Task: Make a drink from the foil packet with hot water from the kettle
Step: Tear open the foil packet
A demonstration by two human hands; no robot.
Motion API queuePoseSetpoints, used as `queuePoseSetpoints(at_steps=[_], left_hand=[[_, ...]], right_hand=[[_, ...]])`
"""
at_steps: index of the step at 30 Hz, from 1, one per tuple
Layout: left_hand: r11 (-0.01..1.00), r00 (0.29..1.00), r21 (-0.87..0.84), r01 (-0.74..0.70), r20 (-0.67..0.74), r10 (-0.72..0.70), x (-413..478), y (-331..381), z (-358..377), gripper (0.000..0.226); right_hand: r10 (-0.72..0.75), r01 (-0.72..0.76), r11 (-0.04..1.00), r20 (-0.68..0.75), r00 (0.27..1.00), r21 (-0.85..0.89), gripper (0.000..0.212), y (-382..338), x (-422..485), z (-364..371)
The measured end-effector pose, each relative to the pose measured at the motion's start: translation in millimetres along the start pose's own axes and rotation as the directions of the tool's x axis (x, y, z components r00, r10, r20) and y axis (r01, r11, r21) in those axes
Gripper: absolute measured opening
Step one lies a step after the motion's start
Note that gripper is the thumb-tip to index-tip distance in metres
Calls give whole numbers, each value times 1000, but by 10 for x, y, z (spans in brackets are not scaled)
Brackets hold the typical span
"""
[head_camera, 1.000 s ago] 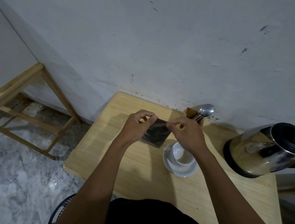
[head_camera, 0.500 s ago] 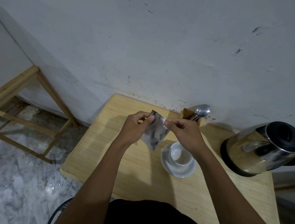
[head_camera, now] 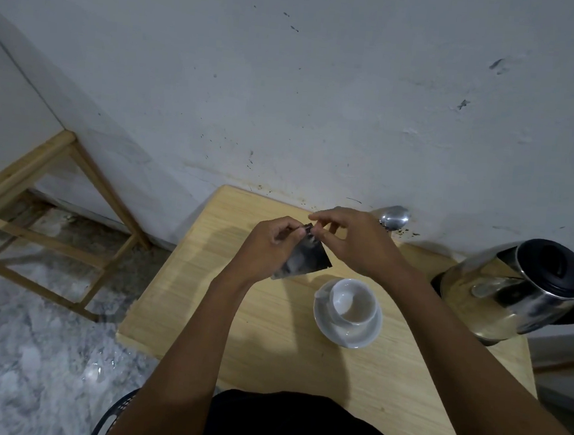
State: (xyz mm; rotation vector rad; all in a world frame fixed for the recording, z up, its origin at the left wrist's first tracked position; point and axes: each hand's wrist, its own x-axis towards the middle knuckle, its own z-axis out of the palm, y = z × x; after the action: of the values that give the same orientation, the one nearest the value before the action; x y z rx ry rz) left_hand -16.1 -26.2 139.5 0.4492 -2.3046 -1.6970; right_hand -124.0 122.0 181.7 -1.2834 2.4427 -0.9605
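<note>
Head view: I look down at a pale wooden surface (head_camera: 268,346) set against a grey wall.
Left grip: my left hand (head_camera: 269,247), in the middle of the frame, is pinched on the top corner of the foil packet (head_camera: 304,260), thumb and fingers closed on it.
Right grip: my right hand (head_camera: 355,243), just right of the left, has thumb and forefinger closed at the same top edge of the packet; the other fingers are spread loose above.
Foil packet: held in the air above the surface, hanging tilted below my fingers, its lower edge just above and left of the cup. Whether the top is torn I cannot tell.
Cup: a white cup (head_camera: 353,301) stands upright on a white saucer (head_camera: 345,331), right of centre; inside it looks empty.
Kettle: a steel kettle (head_camera: 513,290) with a black lid stands at the right edge of the frame, well apart from the cup.
Spoon: a metal spoon bowl (head_camera: 395,217) shows behind my right hand, near the wall.
Wooden frame: at the left of the frame, on the marbled floor.
</note>
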Motion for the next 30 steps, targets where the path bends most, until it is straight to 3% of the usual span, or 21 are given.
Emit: queuePoseSetpoints(at_steps=[4, 18, 24, 30], left_hand=[[999, 1000, 44, -5, 20, 4, 14, 11, -17, 15], [993, 996, 110, 36, -82, -27, -19, 57, 38, 20], [997, 991, 73, -18, -131, 28, -7, 112, 31, 19], [1000, 986, 21, -1, -168, 4, 36, 159, 14, 29]], right_hand=[[-11, 15, 997, 51, 999, -72, 9, 20, 69, -56], [-94, 127, 949, 124, 988, -288, 15, -42, 195, -57], [-89, 114, 971, 123, 988, -210, 12, -85, 234, -50], [-166, 165, 972, 12, 986, -169, 13, -44, 214, 63]])
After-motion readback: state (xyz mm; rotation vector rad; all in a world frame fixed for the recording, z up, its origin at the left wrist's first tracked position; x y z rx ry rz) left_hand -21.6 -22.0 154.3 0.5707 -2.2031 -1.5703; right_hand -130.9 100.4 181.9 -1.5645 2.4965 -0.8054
